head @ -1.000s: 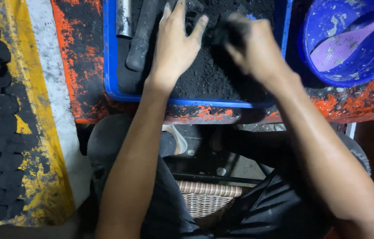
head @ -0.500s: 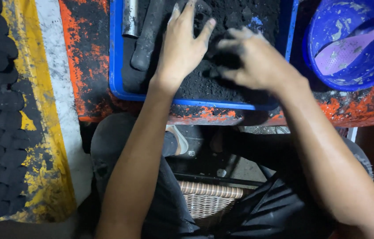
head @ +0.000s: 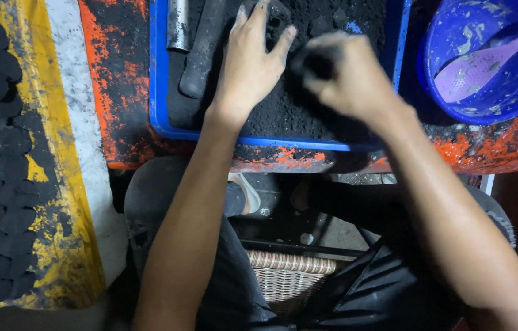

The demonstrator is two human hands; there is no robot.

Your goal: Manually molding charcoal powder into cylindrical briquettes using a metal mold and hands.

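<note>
- Black powder point(head: 283, 110), gritty and loose, heaped inside blue plastic tray point(head: 156, 92).
- Left hand point(head: 250, 64) pressed flat on powder, fingers spread.
- Right hand point(head: 348, 79) blurred, curled around dark clump just beside left; closure impossible to tell.
- Metal tube point(head: 177, 24), dark cylinder point(head: 201, 52) at tray's left.
- Round blue bowl point(head: 455, 92) holding purple spoon point(head: 486, 61), well right.
- Orange-painted, soot-stained tabletop point(head: 118, 79) underneath.
</note>
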